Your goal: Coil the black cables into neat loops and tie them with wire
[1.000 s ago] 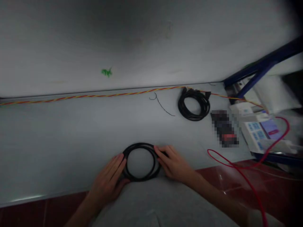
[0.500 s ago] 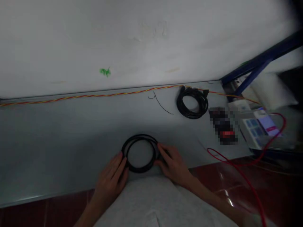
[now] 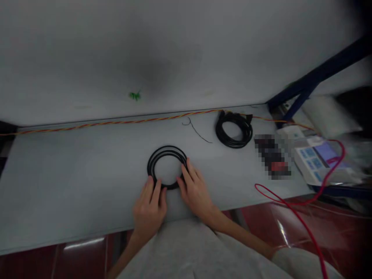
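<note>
A black cable coiled in loops (image 3: pixel 151 161) lies on the grey table (image 3: pixel 72 174), near its front edge. My left hand (image 3: pixel 150 207) has its fingers on the coil's lower left side. On the coil's right side rests my right hand (image 3: pixel 195 190), thumb and fingers around the loops. A second black cable coil (image 3: pixel 219 135) with a plug lies further back on the right, touched by neither hand.
A red and yellow twisted wire (image 3: pixel 116 123) runs along the wall. A thin dark wire (image 3: pixel 199 133) lies mid-table. At right are a pixelated dark object (image 3: pixel 271 155), a red cable (image 3: pixel 302 223), a white box (image 3: pixel 310 164) and a blue frame (image 3: pixel 325 71).
Both hands and the coil have moved away from my body, further onto the table. The loops have spread apart at the upper left. The view has shifted slightly.
</note>
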`<state>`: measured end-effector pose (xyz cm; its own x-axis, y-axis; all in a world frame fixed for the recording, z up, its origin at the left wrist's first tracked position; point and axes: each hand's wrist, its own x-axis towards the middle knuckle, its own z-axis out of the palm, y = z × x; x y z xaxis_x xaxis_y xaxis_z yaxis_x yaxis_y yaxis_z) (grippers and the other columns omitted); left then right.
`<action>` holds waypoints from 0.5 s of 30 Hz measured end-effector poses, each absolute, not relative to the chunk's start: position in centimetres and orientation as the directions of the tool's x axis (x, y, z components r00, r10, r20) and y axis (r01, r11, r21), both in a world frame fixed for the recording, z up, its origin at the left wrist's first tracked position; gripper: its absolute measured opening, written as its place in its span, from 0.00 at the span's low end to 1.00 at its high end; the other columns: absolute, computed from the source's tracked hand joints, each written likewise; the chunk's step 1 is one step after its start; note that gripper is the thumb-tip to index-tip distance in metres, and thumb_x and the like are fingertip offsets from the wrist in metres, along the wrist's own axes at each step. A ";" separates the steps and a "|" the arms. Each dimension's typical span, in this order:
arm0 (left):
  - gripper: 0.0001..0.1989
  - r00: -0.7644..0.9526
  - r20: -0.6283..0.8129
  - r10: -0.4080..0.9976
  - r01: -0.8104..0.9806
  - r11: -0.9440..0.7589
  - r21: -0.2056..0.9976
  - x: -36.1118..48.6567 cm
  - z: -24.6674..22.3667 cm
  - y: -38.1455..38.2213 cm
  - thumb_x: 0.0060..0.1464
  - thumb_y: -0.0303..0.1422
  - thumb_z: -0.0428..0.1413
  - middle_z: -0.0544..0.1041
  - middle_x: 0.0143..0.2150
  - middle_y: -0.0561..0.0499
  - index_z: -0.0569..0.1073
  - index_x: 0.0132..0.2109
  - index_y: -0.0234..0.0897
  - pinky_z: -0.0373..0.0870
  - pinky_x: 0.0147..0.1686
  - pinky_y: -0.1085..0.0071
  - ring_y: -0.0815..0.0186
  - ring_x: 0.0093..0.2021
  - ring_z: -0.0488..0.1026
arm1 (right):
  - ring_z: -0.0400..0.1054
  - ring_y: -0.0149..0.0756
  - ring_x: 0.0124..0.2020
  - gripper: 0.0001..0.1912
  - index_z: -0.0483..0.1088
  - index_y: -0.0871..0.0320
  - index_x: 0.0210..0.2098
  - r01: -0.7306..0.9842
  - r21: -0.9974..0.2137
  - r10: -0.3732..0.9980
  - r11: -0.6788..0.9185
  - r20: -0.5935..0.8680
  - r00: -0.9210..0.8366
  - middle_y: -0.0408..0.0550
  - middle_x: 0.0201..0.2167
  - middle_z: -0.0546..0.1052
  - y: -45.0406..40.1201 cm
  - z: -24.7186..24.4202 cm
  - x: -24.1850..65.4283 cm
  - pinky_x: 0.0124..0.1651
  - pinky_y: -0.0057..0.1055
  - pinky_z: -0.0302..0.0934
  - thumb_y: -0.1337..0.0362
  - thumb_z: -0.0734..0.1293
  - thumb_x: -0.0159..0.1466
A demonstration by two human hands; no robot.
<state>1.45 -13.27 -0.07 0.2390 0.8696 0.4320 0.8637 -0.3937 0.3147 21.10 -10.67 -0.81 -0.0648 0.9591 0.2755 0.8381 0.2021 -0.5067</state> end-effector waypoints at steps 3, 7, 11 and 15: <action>0.36 0.371 0.349 0.861 0.805 -0.485 0.340 0.9 1.3 -13.6 0.64 0.29 0.59 0.74 0.66 0.34 0.58 0.76 0.37 0.81 0.56 0.51 0.47 0.60 0.78 | 0.70 0.53 0.61 0.28 0.60 0.64 0.73 0.841 -0.476 0.951 0.259 0.277 -0.136 0.66 0.72 0.64 -8.7 -1.2 22.0 0.62 0.53 0.69 0.70 0.60 0.74; 0.34 0.660 0.285 0.695 0.609 -0.718 0.337 -1.2 2.9 -11.5 0.64 0.19 0.48 0.80 0.57 0.39 0.60 0.75 0.35 0.77 0.61 0.54 0.54 0.58 0.77 | 0.71 0.47 0.59 0.31 0.62 0.58 0.72 0.747 -0.451 0.872 0.489 0.247 -0.422 0.57 0.73 0.63 -4.0 -1.4 24.2 0.64 0.50 0.69 0.76 0.60 0.72; 0.24 0.789 0.290 0.541 0.438 -0.827 0.352 -1.8 3.0 -7.4 0.65 0.19 0.50 0.81 0.47 0.43 0.75 0.63 0.39 0.78 0.57 0.53 0.57 0.52 0.77 | 0.71 0.40 0.59 0.31 0.59 0.52 0.73 0.625 -0.453 0.761 0.636 0.232 -0.606 0.50 0.73 0.66 -0.4 -0.5 24.6 0.65 0.45 0.68 0.75 0.59 0.73; 0.17 0.772 0.332 0.541 0.391 -0.818 0.423 -1.1 1.9 -5.4 0.67 0.24 0.55 0.80 0.49 0.42 0.77 0.59 0.37 0.80 0.52 0.58 0.58 0.51 0.77 | 0.71 0.40 0.61 0.30 0.55 0.53 0.75 0.562 -0.503 0.733 0.657 0.251 -0.632 0.53 0.66 0.73 1.1 0.1 23.8 0.65 0.42 0.67 0.72 0.60 0.75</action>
